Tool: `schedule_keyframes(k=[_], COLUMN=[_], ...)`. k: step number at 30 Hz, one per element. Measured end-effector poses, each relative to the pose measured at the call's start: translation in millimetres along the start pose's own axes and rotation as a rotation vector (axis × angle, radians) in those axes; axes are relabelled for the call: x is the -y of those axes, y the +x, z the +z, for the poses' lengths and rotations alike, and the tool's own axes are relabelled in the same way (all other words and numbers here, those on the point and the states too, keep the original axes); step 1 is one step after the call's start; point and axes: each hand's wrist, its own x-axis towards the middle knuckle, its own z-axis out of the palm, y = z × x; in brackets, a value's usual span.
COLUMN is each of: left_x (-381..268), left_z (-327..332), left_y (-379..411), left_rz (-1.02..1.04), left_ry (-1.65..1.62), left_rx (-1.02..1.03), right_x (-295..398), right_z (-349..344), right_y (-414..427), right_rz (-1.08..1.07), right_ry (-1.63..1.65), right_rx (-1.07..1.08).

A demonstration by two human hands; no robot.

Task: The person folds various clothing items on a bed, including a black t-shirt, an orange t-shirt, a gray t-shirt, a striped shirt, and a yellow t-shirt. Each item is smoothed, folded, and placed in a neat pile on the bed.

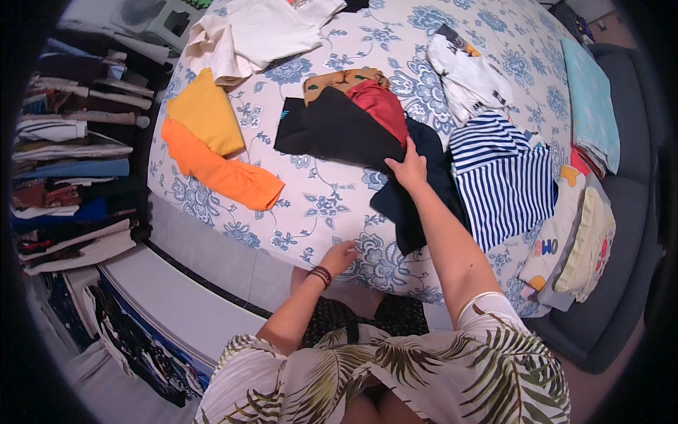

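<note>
My right hand (410, 167) reaches over the bed and grips the near right edge of a black garment (339, 127). A red cloth (378, 108) and a tan patterned cloth (344, 79) lie partly under the black one. Dark navy clothing (405, 217) spreads beneath my right forearm. My left hand (340, 258), with a beaded bracelet at its wrist, is at the bed's near edge, fingers loosely bent and nothing in them. To the left lie a yellow garment (206, 114) and an orange garment (222, 169).
On the floral bedsheet (323, 206) lie cream clothes (275, 32), a white printed garment (466, 74) and a blue-striped garment (503, 185). Folded clothes (582, 244) sit at the right edge beside a dark grey sofa (625, 212). A rack of hanging clothes (79, 164) stands at left.
</note>
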Motion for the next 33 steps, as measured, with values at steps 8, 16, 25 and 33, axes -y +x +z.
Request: schedule_keyframes(k=[8, 16, 25, 33], left_x=[-1, 0, 48, 48], left_z=[-31, -80, -96, -127], left_y=[-11, 18, 14, -7], left_rz=[0.002, 0.091, 0.020, -0.274], left_ry=[-1.077, -0.913, -1.780, -1.457], left_rx=[-0.094, -0.414, -0.168, -0.291], right_x=[43, 51, -12, 70], right_z=[46, 118, 150, 171], right_y=[-77, -202, -196, -153], right_rz=[-0.473, -0.685, 0.062, -0.010], right_ry=[0.000, -0.201, 0.459, 0.823], right_rx=[-0.199, 0.370, 0.339, 0.188])
